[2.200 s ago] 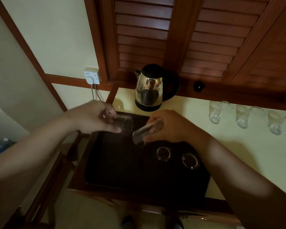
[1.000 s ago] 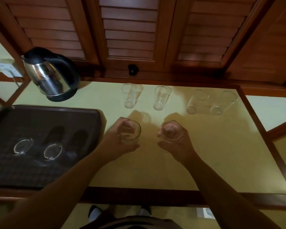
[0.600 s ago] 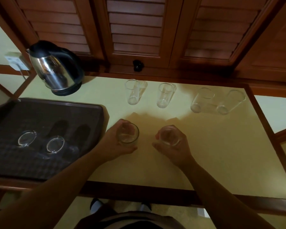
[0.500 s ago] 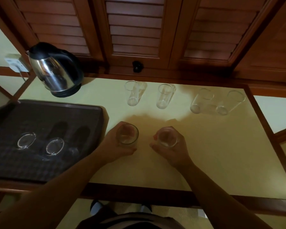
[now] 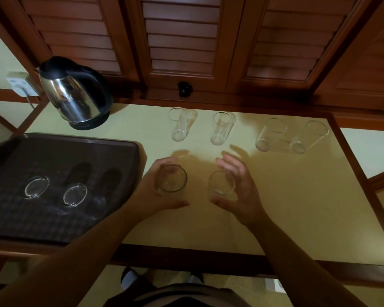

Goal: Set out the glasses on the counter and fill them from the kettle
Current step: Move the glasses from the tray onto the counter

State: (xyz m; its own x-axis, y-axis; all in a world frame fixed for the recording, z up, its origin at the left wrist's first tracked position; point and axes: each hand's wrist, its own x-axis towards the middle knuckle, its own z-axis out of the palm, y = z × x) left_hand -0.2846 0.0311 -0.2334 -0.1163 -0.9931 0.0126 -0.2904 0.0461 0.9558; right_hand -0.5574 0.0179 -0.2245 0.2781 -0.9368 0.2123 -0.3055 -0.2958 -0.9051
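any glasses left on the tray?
Yes: two clear glasses stand on the dark brown rectangular tray, while six others are out on the pale yellow counter.

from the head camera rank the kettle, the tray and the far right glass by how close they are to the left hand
1. Tray: just left of the left hand, nearly beside it.
2. Kettle: back left corner of the counter.
3. Far right glass: back row, across on the right.

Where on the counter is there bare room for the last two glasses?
Bare counter lies right of the right hand, below the back row of glasses. It is crowded between the hands, and beside the tray.
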